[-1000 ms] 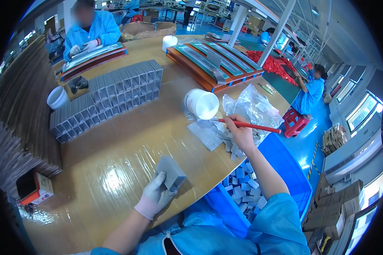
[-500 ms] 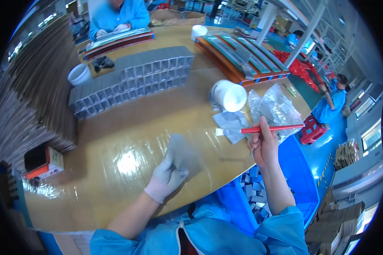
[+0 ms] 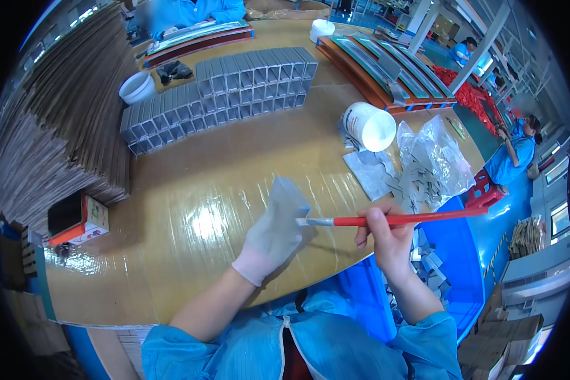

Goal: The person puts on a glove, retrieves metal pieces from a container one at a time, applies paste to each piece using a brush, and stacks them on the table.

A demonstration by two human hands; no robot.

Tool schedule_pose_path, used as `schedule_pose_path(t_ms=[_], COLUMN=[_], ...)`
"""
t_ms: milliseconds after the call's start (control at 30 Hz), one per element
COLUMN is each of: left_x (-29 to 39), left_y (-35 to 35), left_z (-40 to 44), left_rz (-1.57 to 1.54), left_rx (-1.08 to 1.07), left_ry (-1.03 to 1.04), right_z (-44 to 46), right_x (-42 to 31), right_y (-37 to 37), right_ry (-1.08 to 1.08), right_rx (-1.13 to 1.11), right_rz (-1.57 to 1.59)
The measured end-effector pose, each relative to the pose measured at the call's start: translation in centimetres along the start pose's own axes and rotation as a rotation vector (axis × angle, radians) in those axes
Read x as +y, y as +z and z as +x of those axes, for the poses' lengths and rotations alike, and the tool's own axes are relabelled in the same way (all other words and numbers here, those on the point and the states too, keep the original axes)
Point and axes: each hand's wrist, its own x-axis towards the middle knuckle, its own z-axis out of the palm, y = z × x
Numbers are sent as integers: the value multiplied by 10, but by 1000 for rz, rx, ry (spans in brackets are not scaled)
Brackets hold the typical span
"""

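Note:
My gloved left hand (image 3: pixel 270 239) grips a small grey box (image 3: pixel 287 196) above the table, its outline slightly blurred. In my bare right hand (image 3: pixel 389 239) is a red-handled brush (image 3: pixel 424 217), held nearly level with its bristles pointing left, at the right side of the box. Whether bristles and box touch is hard to tell. Beyond the brush, a white tub (image 3: pixel 370 126) lies tilted with its mouth toward me, beside a grey cloth (image 3: pixel 368 172) and a heap of small grey pieces (image 3: pixel 418 185).
Stacked grey boxes (image 3: pixel 221 85) stand at the back of the table (image 3: pixel 171 253), near tall brown sheets (image 3: pixel 50 120). A blue bin (image 3: pixel 465 266) holds grey pieces at the right. Clear plastic (image 3: pixel 437 152), orange racks (image 3: pixel 386 73) and co-workers (image 3: pixel 516 152) are farther off.
My right hand has brought the brush from the tub, back toward the grey box in my left hand. The camera view has shifted, so the table's things sit farther right.

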Motion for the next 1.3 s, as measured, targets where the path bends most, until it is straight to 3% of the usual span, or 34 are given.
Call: schedule_pose_path(t_ms=[67, 233, 400, 1300], left_x=[4, 2, 0, -1], left_y=[11, 2, 3, 0], left_z=[-5, -2, -2, -3], left_rz=[-256, -255, -239, -152], left_rx=[-8, -112, -96, -65], left_ry=[-120, -113, -126, -53], right_z=[-5, -2, 3, -10], right_x=[-1, -4, 3, -11], right_y=[5, 12, 22, 3], right_ry=[-69, -329, -510, -562], right_rx=[-51, -257, -274, -384], right_rz=[-93, -414, -519, -483])
